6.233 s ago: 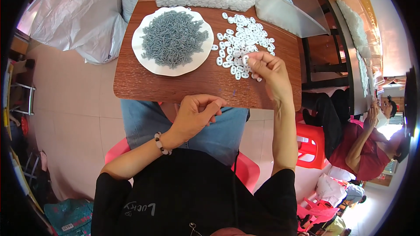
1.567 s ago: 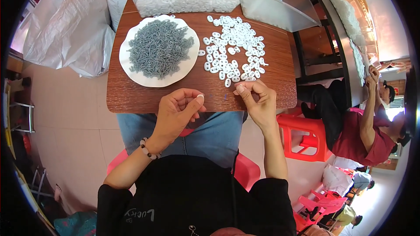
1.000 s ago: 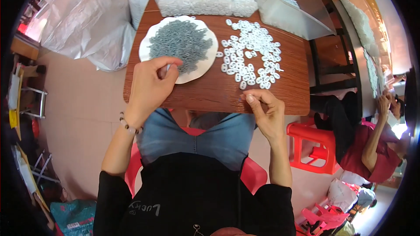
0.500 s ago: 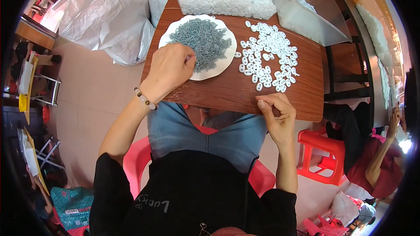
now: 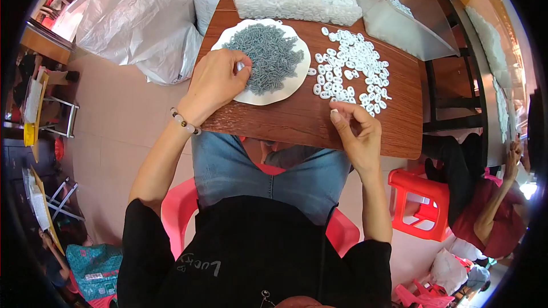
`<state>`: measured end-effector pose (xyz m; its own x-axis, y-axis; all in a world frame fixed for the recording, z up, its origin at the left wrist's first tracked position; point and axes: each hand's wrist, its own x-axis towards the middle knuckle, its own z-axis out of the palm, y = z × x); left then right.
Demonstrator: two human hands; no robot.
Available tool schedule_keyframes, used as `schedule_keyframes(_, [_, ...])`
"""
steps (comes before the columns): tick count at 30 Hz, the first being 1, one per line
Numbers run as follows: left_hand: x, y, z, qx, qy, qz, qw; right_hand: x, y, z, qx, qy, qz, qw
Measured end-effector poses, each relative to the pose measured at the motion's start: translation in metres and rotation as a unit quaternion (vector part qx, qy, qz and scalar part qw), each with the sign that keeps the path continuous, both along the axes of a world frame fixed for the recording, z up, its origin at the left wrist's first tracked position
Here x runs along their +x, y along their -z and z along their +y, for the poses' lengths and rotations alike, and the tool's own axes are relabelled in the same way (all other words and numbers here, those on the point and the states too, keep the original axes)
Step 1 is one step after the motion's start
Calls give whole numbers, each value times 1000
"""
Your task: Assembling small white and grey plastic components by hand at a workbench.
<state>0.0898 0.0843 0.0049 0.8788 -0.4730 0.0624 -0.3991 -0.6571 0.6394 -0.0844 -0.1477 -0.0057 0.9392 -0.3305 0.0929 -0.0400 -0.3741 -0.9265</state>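
Observation:
A scalloped white plate [image 5: 303, 68] holds a heap of small grey coil springs [image 5: 265, 51]. Over the near left part of this heap is my left hand [image 5: 220, 80], its fingers curled together. A small pale spot shows between them, too small to name. Loose white oval pieces with two holes [image 5: 362, 57] are spread on the brown table [image 5: 274, 122] to the right of the plate. At the near edge of that spread, my right hand [image 5: 361, 137] has thumb and forefinger brought together. Whatever lies between those tips, if anything, cannot be made out.
A clear bin [image 5: 297, 8] full of white pieces stands at the table's far edge, with another clear bin [image 5: 408, 34] beside it. Large white sacks [image 5: 140, 23] lean at the left. To the right are a red stool [image 5: 419, 202] and another seated person [image 5: 491, 217].
My right hand has moved forward and slightly left, up to the near white pieces. My left hand has shifted a little left and away from me, staying over the plate with its fingers curled.

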Motion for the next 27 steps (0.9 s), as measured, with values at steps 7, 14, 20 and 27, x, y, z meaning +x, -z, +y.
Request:
schedule_keyframes(7, [2, -2, -2, 63, 58, -115, 990, 18, -7, 14, -27, -20, 1, 999])
schedule_keyframes(14, [1, 2, 3, 39, 89, -121, 988, 18, -6, 16, -44, -28, 17, 998])
schedule_keyframes(20, [2, 0, -3, 55, 80, -138, 986, 18, -1, 19, -52, -37, 8, 998])
schedule_keyframes(27, [4, -6, -6, -74, 18, 8, 997, 30, -6, 23, -25, -19, -1, 1000])
